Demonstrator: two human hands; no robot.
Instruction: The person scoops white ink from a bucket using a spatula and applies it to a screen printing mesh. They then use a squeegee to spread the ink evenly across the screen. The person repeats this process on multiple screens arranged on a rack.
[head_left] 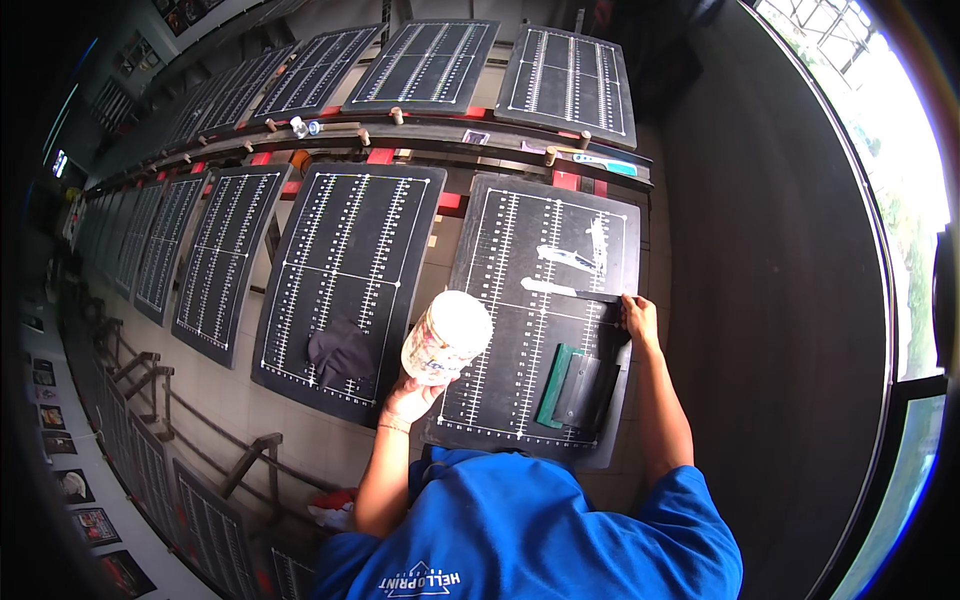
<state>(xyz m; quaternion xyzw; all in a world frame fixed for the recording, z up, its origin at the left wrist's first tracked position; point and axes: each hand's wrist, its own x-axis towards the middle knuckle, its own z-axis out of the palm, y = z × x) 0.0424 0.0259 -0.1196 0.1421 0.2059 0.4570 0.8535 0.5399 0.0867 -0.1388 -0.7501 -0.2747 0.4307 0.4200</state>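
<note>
My left hand (408,402) is closed around the lower part of a white printed tub (462,325), held above the near edge of a dark board (585,335) with white ruled scales. In my right hand (640,320), at the board's right edge, is the dark handle of a palette knife (550,288). Its blade looks coated white and lies over the board, pointing left. White paste (572,259) is smeared on the board just beyond the blade. Nearer me rests a squeegee (570,388), green along one side and dark along the other. What is inside the tub cannot be seen.
A dark cloth (342,353) lies on the neighbouring board (345,225) to the left. More ruled boards (567,85) stand in rows beyond a dark rail (430,135). A blue-and-white tool (605,164) lies on that rail. A dark wall (760,300) rises at the right.
</note>
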